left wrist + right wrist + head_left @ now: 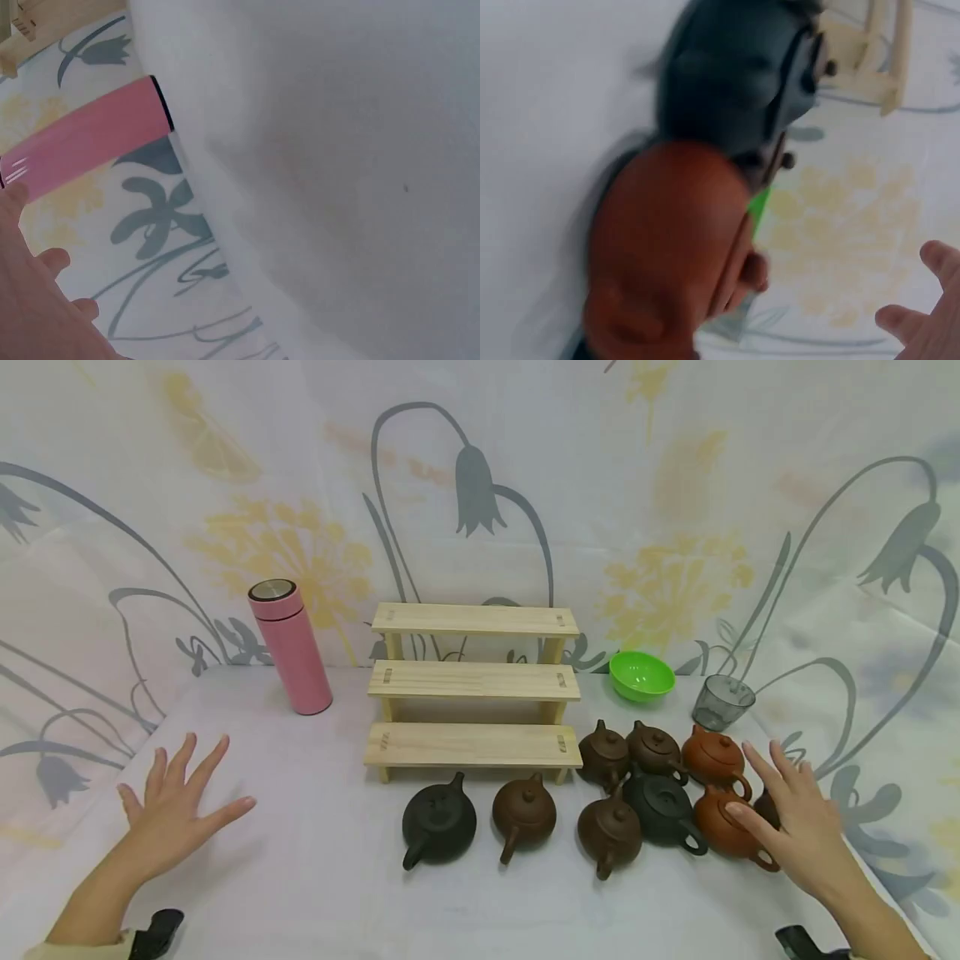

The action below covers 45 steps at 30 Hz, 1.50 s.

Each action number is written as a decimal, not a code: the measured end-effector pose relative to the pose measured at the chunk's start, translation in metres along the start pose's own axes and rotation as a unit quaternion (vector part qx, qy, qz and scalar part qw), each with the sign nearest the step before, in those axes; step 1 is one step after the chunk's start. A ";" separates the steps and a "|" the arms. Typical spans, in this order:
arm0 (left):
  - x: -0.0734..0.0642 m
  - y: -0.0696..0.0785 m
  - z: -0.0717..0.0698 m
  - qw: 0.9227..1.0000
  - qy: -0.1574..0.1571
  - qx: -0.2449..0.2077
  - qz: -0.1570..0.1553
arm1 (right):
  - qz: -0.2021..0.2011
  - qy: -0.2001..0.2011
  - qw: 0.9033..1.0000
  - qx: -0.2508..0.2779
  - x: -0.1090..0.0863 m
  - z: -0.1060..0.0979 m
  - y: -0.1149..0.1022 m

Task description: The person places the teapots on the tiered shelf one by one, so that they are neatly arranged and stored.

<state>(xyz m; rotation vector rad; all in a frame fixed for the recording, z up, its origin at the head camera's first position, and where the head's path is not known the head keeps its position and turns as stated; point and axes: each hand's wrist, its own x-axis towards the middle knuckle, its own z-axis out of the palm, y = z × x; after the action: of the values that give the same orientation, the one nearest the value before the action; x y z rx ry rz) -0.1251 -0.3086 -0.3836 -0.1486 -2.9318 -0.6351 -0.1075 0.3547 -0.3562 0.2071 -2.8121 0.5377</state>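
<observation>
My left hand (168, 814) hovers at the left with its fingers spread, holding nothing. In the left wrist view, a pink thermos (90, 135) appears beyond its fingertips. My right hand (806, 831), fingers extended, hovers by a cluster of small teapots at the right, partly covering a dark teapot (767, 810). Closest to it is a reddish-brown teapot (723, 822), with another reddish-brown teapot (712, 757) behind. Left of these sit a black teapot (660, 808) and several dark brown teapots (609, 832). A separate black teapot (438, 822) and brown teapot (524, 812) stand before the shelf.
A three-tier wooden shelf (472, 745) stands mid-table near the patterned cloth backdrop. A green bowl (642, 678) and a clear grey cup (722, 703) are at the back right, behind the teapots. The thermos stands upright at the back left.
</observation>
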 end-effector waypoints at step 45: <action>0.098 0.084 0.044 0.915 -0.083 -0.389 0.063 | -0.139 -0.058 0.949 0.277 0.015 0.081 -0.159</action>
<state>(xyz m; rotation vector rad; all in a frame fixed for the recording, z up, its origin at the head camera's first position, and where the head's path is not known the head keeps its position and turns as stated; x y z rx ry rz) -0.2157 -0.2080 -0.3742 -0.4810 -2.5886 -1.7973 -0.1112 0.1767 -0.3697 0.7515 -2.5972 1.2652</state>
